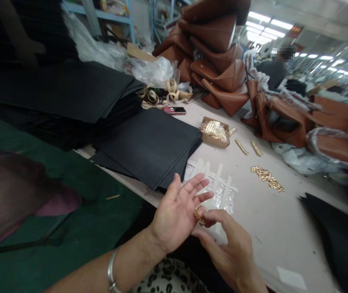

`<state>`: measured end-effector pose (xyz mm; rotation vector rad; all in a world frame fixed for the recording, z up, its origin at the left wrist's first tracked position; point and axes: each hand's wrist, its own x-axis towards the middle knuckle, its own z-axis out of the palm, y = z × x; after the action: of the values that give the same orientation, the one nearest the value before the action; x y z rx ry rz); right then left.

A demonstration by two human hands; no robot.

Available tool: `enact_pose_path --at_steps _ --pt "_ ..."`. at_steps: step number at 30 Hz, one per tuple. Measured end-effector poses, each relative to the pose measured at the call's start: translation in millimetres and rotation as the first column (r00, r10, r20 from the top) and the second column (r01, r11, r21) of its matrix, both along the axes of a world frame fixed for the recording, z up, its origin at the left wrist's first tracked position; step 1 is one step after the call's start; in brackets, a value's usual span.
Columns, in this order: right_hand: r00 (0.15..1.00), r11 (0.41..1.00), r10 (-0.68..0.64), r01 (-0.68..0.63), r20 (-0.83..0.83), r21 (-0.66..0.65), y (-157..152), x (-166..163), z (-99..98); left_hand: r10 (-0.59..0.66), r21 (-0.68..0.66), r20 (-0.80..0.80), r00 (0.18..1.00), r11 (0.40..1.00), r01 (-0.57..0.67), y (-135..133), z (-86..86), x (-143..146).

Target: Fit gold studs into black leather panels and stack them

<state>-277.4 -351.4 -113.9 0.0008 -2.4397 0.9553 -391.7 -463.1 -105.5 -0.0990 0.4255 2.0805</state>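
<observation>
A pale table [253, 211] bears black sheets [149, 146], gold chains [267, 177], a box [218, 141].

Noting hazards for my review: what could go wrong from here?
The gold pieces pinched by the right hand could slip; the left hand beside them is open, palm up. The gold heap lies outside the box on the table, so a knock might scatter it.

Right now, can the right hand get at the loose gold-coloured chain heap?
Probably yes: bare tabletop lies between the right hand and the chain heap, though that hand is pinching a small gold-coloured piece.
</observation>
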Motion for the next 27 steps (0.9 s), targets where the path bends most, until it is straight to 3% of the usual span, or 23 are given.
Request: enact_pose_path --at_steps 4,6,8,10,12,14,17,19,23,27 --pt "0.999 0.989 -0.044 0.044 0.005 -0.143 -11.0 -5.2 -12.2 0.044 0.037 -0.003 0.999 0.998 -0.043 -4.9 -4.1 -0.5" --pt "0.998 0.959 -0.062 0.066 0.025 -0.276 -15.2 -8.1 -17.2 0.085 0.05 -0.069 0.994 0.995 -0.081 -7.4 -8.6 2.4" --pt "0.991 0.871 -0.106 0.132 0.082 -0.473 -18.1 -11.9 -23.0 0.105 0.034 -0.223 0.969 0.994 -0.1 -10.8 -15.4 6.6" --pt "0.977 0.739 -0.141 0.209 0.157 -0.64 -19.3 -16.0 -29.2 0.049 -0.05 -0.402 0.914 0.996 -0.075 -15.0 -23.5 10.7" --pt "0.966 0.638 -0.134 0.256 0.222 -0.726 -19.1 -19.2 -33.9 -0.048 -0.193 -0.543 0.838 0.979 -0.069 -19.2 -30.6 12.7" --pt "0.963 0.603 -0.083 0.254 0.258 -0.756 -17.7 -20.6 -35.3 -0.103 -0.326 -0.648 0.755 0.933 -0.153 -22.7 -34.7 11.9" --pt "0.963 0.634 -0.011 0.215 0.269 -0.743 -13.9 -20.0 -31.2 -0.131 -0.396 -0.75 0.648 0.874 -0.281 -26.4 -35.3 7.8" --pt "0.962 0.709 -0.009 0.199 0.273 -0.676 -10.3 -18.7 -27.0 -0.148 -0.403 -0.77 0.621 0.867 -0.294 -28.1 -33.9 5.8" --pt "0.961 0.888 -0.029 0.151 0.275 -0.433 -3.0 -15.4 -21.7 -0.191 -0.445 -0.759 0.623 0.85 -0.282 -30.8 -32.9 7.1" --pt "0.963 0.971 0.056 0.009 0.265 -0.239 1.1 -14.8 -15.8 -0.229 -0.503 -0.714 0.662 0.826 -0.256 -32.3 -38.4 10.5"
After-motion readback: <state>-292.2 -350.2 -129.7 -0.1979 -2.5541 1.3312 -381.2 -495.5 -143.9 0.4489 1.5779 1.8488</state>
